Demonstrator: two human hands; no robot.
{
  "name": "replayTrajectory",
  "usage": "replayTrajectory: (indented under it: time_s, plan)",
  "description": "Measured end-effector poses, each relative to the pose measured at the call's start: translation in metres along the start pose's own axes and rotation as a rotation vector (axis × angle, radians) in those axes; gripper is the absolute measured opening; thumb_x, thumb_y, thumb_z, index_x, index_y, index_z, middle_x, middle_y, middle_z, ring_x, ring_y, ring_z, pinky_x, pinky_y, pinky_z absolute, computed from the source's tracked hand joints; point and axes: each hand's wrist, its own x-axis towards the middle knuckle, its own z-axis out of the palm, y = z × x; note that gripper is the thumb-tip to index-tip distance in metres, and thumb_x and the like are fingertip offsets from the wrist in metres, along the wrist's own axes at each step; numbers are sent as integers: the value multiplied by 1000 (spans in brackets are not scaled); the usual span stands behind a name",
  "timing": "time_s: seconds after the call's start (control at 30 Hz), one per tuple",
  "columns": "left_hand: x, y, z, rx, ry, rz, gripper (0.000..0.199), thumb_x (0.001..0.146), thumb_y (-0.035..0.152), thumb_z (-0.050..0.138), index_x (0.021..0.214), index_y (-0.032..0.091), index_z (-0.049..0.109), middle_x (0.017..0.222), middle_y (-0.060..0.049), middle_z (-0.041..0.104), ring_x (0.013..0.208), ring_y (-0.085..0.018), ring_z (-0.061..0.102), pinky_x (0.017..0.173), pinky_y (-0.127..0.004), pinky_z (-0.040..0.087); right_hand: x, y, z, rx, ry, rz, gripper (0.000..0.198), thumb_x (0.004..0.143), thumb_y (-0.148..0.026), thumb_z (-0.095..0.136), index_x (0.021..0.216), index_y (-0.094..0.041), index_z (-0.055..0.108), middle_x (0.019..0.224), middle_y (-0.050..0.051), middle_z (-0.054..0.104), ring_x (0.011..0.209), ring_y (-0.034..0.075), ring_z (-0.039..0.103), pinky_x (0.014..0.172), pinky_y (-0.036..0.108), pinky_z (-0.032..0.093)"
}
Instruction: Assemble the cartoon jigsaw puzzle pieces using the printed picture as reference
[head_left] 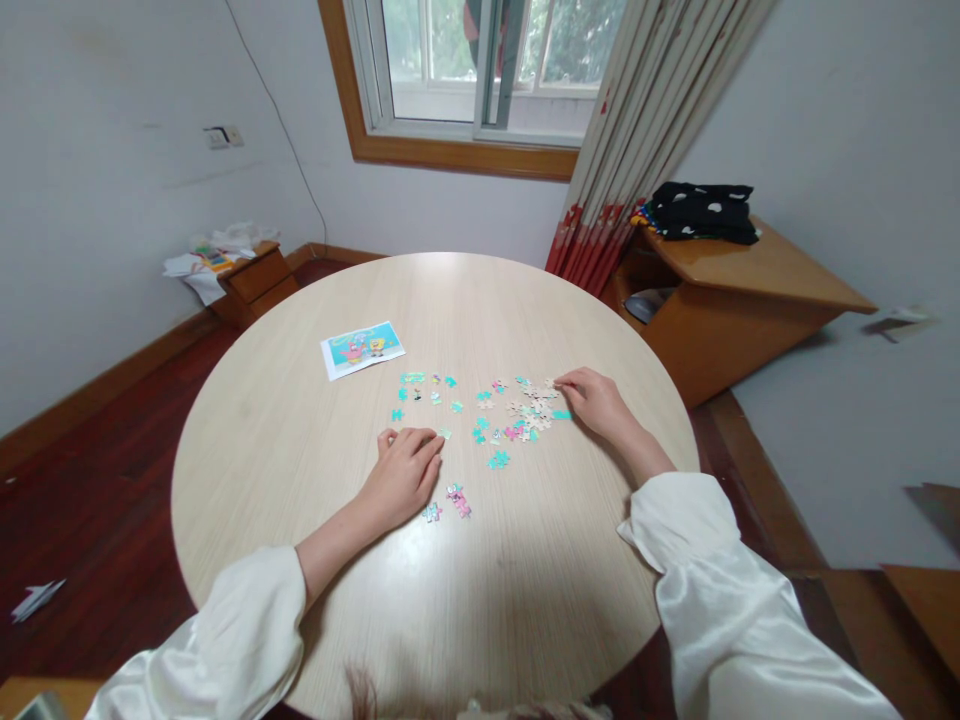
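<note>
Whether a green jigsaw piece (pixel 445 434) at the left hand (pixel 407 468), or beige pieces (pixel 537 406) at the right hand (pixel 598 402) nearer the round wooden table's (pixel 247 470) right edge, are gripped cannot be told.

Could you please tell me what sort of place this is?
Most likely a room in a home, though I cannot be certain: there is a window with a curtain, and a round table with puzzle pieces on it.

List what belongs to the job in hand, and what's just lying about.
Job in hand:
small turquoise, pink and beige jigsaw pieces
rectangular blue cartoon picture sheet, likely

Lying about:
black, white-spotted fabric bundle
white papers on the small brown wooden cabinet
</note>
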Motion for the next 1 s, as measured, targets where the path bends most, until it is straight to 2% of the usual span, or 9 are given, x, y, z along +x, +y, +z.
replayTrajectory:
  time_s: [0.17, 0.3, 0.4, 0.5, 0.6, 0.8, 1.0]
  plan:
    - [0, 0, 0, -17, 3, -9, 34, 96, 22, 33, 116, 18, 61, 111, -14, 62, 103, -26, 53, 90, -48, 29, -2, -3, 2, -22, -169, -40, 27, 87, -15, 49, 95, -19, 74, 100, 10, 68, 93, 21, 61, 86, 37, 45]
    - [-1, 0, 1, -19, -5, -12, 33, 96, 22, 35, 114, 16, 61, 111, -15, 61, 104, -27, 54, 90, -48, 30, -2, -7, 0, -85, -124, 3, 29, 88, -14, 46, 97, -18, 73, 100, 12, 68, 95, 23, 60, 87, 40, 44]
    - [-1, 0, 1, -27, -2, -20, 33, 96, 22, 35, 114, 16, 61, 112, -15, 61, 104, -27, 53, 91, -48, 30, -7, -11, -8, -8, -97, -9, 26, 87, -15, 47, 92, -18, 73, 96, 10, 68, 91, 22, 61, 85, 38, 46]
    - [-1, 0, 1, -31, -3, -23, 33, 96, 22, 35, 115, 15, 61, 112, -15, 61, 104, -27, 53, 91, -48, 29, -18, -13, -16, 132, -138, -19, 18, 85, -22, 54, 90, -19, 71, 95, 9, 68, 90, 21, 62, 84, 36, 48]
    - [-1, 0, 2, -35, -4, -25, 34, 96, 22, 35, 116, 16, 61, 113, -15, 61, 105, -27, 53, 91, -48, 29, -28, -13, -19, 178, -196, 21, 17, 80, -26, 62, 94, -19, 70, 98, 8, 67, 91, 21, 63, 84, 36, 48]
    - [0, -1, 2, -39, 4, -24, 34, 96, 21, 35, 117, 15, 61, 113, -15, 61, 105, -27, 53, 90, -48, 29, -29, -12, -19, 44, -230, 3, 8, 82, -21, 58, 81, -19, 66, 87, 7, 66, 85, 21, 60, 80, 35, 46]
    - [-1, -1, 0, -37, 3, -29, 34, 95, 22, 35, 116, 17, 61, 114, -15, 61, 106, -27, 53, 90, -48, 29, -32, -11, -17, -6, -204, -34, 14, 87, -24, 51, 82, -19, 63, 85, 8, 66, 84, 22, 59, 79, 35, 45]
